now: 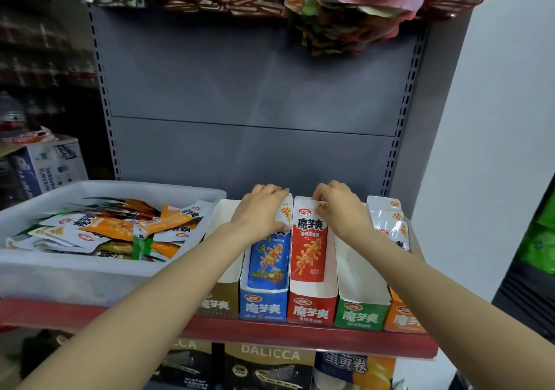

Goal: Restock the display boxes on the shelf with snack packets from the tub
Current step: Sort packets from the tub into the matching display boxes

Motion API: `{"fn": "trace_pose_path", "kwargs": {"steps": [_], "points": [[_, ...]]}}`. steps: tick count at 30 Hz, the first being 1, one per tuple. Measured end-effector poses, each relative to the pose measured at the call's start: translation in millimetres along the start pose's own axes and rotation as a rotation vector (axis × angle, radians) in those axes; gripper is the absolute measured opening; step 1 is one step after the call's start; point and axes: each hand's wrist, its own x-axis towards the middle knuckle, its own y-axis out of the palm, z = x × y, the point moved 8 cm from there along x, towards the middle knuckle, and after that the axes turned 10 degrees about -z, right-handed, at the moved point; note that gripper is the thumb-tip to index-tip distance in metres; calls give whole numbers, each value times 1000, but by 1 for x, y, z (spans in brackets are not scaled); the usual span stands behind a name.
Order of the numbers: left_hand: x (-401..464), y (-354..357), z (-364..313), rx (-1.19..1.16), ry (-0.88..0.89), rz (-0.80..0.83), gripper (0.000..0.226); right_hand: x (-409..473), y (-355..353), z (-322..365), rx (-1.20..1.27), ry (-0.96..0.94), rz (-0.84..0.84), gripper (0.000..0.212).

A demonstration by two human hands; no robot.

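Note:
Several display boxes stand in a row on the shelf: brown (220, 301), blue (263, 307), red (310, 310), green (360, 314) and orange (402, 319). My left hand (264, 209) grips the top of the blue packets (270, 260) in the blue box. My right hand (339, 206) pinches the top of the red packets (309, 248) in the red box. The white tub (90, 278) at the left holds several mixed snack packets (120, 227). The orange box holds several packets (390, 221). The brown and green boxes look empty.
The shelf has a red front edge (270, 334) and a grey back panel (255, 89). Bags hang from above (345, 8). Dark boxes marked DALICCA (270, 368) sit on the shelf below. A cardboard carton (48, 164) stands at the far left. A white wall (495, 119) rises at the right.

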Motion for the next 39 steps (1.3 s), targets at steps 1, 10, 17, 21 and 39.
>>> {"fn": "trace_pose_path", "kwargs": {"steps": [1,10,17,21,39], "points": [[0,0,-1,-7,-1,3,83,-1,2,1,-17,-2,20,26],[-28,-48,24,-200,-65,-233,37,-14,-15,59,211,-99,-60,28],[-83,-97,117,-183,-318,-291,21,-17,2,167,345,-264,57,31],[-94,-94,169,-106,-408,-149,26,0,45,210,209,-290,220,36],[-73,-92,199,219,-225,-57,16,51,107,247,21,-358,283,16]]}}
